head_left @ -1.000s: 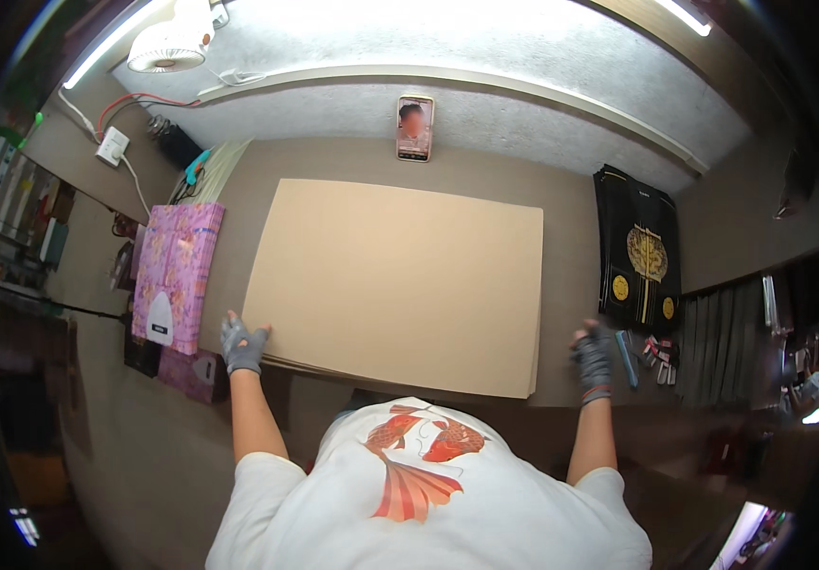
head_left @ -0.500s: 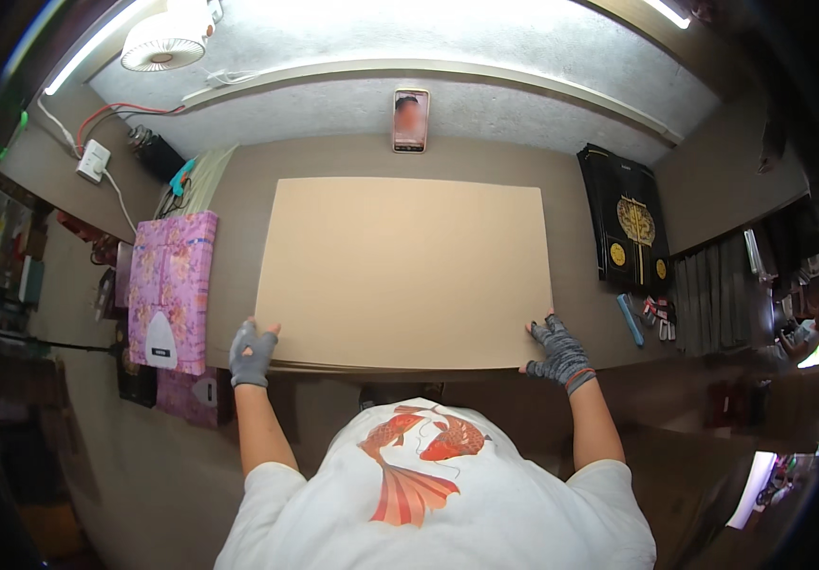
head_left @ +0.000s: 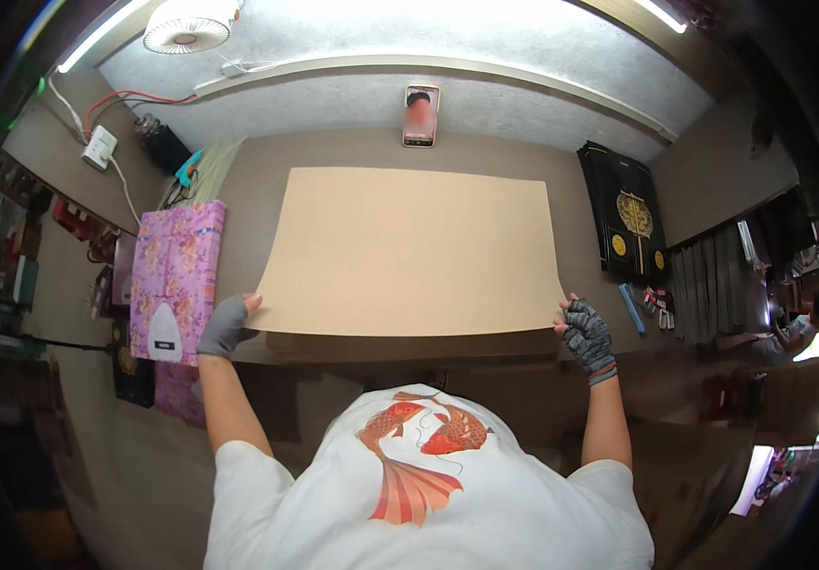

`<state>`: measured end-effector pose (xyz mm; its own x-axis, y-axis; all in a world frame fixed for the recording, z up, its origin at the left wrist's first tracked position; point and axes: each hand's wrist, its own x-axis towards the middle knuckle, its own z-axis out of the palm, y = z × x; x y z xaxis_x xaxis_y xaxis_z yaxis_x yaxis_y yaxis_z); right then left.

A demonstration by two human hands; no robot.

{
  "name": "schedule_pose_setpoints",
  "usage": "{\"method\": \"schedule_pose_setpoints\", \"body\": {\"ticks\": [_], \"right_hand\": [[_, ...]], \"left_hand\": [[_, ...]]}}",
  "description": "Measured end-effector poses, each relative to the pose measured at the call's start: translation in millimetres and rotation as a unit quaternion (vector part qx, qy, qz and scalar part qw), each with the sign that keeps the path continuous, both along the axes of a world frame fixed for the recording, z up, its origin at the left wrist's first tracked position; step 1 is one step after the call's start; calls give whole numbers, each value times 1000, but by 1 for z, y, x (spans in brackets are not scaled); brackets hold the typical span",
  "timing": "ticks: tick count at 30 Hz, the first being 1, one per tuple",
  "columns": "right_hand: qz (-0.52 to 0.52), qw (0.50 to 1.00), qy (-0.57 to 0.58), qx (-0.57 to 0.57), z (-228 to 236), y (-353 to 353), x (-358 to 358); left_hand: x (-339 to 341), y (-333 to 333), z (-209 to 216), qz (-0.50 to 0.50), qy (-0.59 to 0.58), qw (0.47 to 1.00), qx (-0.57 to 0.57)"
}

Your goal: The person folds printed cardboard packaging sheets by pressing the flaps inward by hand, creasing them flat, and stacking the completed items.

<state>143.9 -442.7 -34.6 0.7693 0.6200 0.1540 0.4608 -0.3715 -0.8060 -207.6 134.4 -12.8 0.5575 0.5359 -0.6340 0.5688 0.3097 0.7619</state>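
Observation:
A large tan cardboard sheet [head_left: 414, 252] lies over the work table, its near edge lifted and the sheet bowed a little. My left hand [head_left: 228, 325], in a grey fingerless glove, pinches its near left corner with the thumb on top. At the near right corner my right hand [head_left: 585, 334], in a darker patterned fingerless glove, is closed on the sheet's edge. Beneath the raised edge a brown surface shows in shadow; I cannot tell whether it is another sheet.
Purple flowered folded pieces [head_left: 178, 275] lie at the left, by a turquoise-handled tool [head_left: 189, 167] and a dark bottle [head_left: 161, 142]. Black printed pieces [head_left: 626, 214] and a blue stick-shaped item [head_left: 631, 309] lie right. A phone [head_left: 421, 116] leans against the back wall. A power socket [head_left: 99, 148] hangs left.
Both hands have closed on the near corners and raised the cardboard sheet's near edge, which now bows. My left hand has moved left and up, my right hand slightly right and up.

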Motion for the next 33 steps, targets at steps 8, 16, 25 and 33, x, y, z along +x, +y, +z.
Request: {"method": "schedule_pose_setpoints", "body": {"ticks": [8, 16, 25, 33], "right_hand": [[-118, 977, 163, 69, -28, -19, 16], [-108, 909, 396, 68, -25, 18, 38], [-107, 905, 412, 23, -1, 30, 45], [-153, 944, 276, -95, -89, 0, 78]], "left_hand": [[34, 15, -35, -94, -100, 990, 20], [91, -76, 80, -337, 79, 821, 454], [171, -140, 28, -461, 34, 655, 598], [185, -145, -3, -541, 86, 615, 568]]}}
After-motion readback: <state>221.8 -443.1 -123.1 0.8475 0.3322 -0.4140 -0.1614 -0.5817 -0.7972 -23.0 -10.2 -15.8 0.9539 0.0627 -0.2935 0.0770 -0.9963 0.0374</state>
